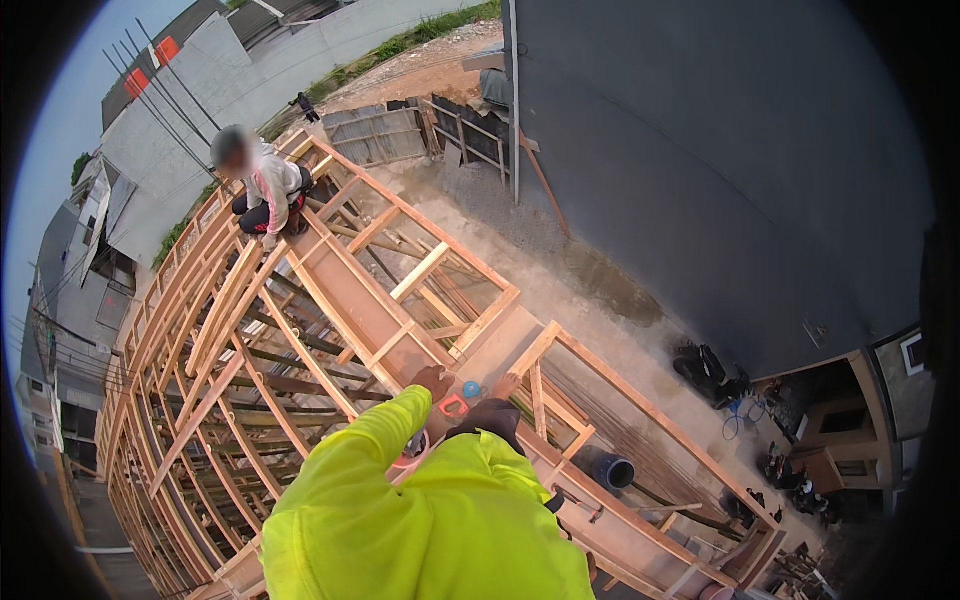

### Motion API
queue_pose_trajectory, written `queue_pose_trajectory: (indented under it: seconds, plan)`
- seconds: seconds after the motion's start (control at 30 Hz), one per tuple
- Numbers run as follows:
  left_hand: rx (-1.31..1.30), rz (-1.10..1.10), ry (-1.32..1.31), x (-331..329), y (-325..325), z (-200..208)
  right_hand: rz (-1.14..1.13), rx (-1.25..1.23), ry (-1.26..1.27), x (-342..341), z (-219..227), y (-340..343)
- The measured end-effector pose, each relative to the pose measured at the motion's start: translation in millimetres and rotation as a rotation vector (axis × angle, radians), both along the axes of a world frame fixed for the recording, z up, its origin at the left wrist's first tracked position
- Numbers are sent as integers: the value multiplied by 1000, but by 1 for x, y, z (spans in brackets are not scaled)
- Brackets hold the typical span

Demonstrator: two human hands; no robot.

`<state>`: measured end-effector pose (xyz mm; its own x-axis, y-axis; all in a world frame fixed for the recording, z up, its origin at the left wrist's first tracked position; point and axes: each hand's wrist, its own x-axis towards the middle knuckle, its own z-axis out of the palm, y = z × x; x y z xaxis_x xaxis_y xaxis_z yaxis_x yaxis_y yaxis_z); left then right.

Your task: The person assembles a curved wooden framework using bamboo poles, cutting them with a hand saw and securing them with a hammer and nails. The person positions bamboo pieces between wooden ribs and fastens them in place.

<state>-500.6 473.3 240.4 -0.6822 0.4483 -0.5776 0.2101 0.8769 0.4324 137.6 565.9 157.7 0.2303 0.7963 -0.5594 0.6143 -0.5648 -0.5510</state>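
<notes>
My left hand (pixel 433 379) reaches forward from a bright yellow sleeve and rests at the edge of a long plank formwork trough (pixel 425 345). Its fingers are too small and shaded to show whether they grip anything. Close beside it lie a red plastic piece (pixel 454 406) and a small round blue thing (pixel 471 389), perhaps a coil. Partly hidden by my arm is a pinkish bucket (pixel 411 452). My bare foot (pixel 507 386), below a dark trouser leg, is on the boards to the right. My right hand does not show.
A co-worker (pixel 268 190) crouches on the timber frame ahead at left. Curved wooden ribs (pixel 240 400) with open gaps lie to my left. A dark blue drum (pixel 609 470) stands right. The ground (pixel 590 270) is far below, beside a tall grey wall (pixel 720 180).
</notes>
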Motion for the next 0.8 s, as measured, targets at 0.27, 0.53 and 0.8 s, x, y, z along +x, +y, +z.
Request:
queue_pose_trajectory:
  seconds: [0.27, 0.53, 0.8]
  plan:
    - [74, 105, 22, -16, -4, -5, 260, 41, 94, -20, 0, 66]
    - [-65, 194, -69, -11, -55, -54, 481, -50, -137, -8, -27, 72]
    - [-62, 134, -34, -16, -50, -73, 552, 42, -240, 4, -77, 34]
